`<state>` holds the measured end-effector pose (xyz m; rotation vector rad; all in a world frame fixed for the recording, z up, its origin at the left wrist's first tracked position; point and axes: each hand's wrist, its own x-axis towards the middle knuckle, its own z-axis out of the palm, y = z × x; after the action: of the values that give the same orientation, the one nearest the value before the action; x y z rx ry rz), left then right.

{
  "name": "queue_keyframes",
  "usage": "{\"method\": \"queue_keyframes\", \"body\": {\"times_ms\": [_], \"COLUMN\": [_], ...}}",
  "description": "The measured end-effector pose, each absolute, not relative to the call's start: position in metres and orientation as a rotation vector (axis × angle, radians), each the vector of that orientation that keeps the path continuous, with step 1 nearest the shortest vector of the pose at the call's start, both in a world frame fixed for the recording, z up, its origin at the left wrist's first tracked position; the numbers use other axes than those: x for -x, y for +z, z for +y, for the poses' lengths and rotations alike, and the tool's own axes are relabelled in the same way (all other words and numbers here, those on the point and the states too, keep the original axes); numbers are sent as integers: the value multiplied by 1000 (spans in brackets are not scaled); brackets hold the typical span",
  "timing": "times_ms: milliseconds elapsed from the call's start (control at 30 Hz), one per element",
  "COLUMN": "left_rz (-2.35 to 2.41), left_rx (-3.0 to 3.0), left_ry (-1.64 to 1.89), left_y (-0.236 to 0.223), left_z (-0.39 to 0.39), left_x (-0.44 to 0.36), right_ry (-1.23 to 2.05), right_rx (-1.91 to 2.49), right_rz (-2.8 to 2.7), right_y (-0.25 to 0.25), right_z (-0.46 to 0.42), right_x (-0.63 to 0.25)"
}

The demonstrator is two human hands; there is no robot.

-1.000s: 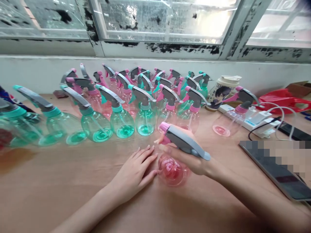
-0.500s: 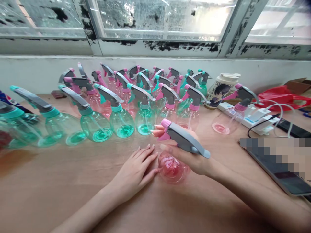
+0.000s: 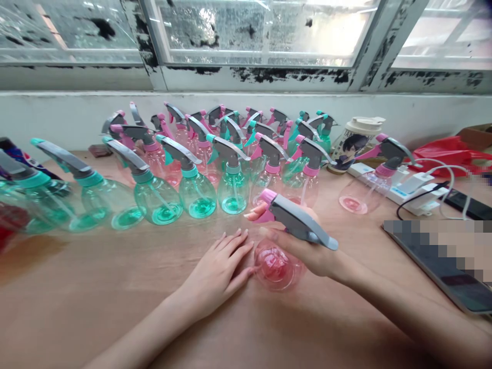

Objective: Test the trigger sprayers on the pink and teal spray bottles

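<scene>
A clear pink spray bottle (image 3: 277,266) stands on the wooden table (image 3: 96,302) in front of me. Its grey trigger head with a pink nozzle (image 3: 298,223) is wrapped by my right hand (image 3: 303,246), one finger stretched out past the nozzle. My left hand (image 3: 219,271) lies flat and open on the table, its fingertips touching the bottle's left side. Behind them stand rows of several finished spray bottles, teal ones (image 3: 194,192) at the front left and pink ones (image 3: 307,174) further back and right.
One pink bottle (image 3: 369,184) stands apart at the right near a printed cup (image 3: 351,143) and a white power strip (image 3: 407,189) with cables. A phone (image 3: 442,266) lies at the right edge, a red bag (image 3: 449,154) behind it. A wall and window frame close off the back.
My right hand has turned slightly on the trigger head and a finger now reaches out past the nozzle. The left hand and the bottle have stayed in place.
</scene>
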<state>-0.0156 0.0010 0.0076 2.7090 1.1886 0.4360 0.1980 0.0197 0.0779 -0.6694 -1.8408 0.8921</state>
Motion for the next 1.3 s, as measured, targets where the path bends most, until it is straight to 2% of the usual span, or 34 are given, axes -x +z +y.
{"method": "queue_keyframes", "body": {"times_ms": [500,667,867,1300], "left_rz": [1188,1177,1191,1181], "left_rx": [-2695,-2713,-2718,-2739], "left_ry": [434,433,414,406], "left_y": [6,6,6,5], "left_z": [1,1,1,1], "left_x": [17,16,16,17], "right_ry": [806,883,754,794], "right_rx": [715,726,754,702], "right_rz": [-1935,-1875,-1917,-1885], "right_y": [83,76,74,75], "right_z": [17,18,19,19], "right_x": [-202,-203,-203,-203]}}
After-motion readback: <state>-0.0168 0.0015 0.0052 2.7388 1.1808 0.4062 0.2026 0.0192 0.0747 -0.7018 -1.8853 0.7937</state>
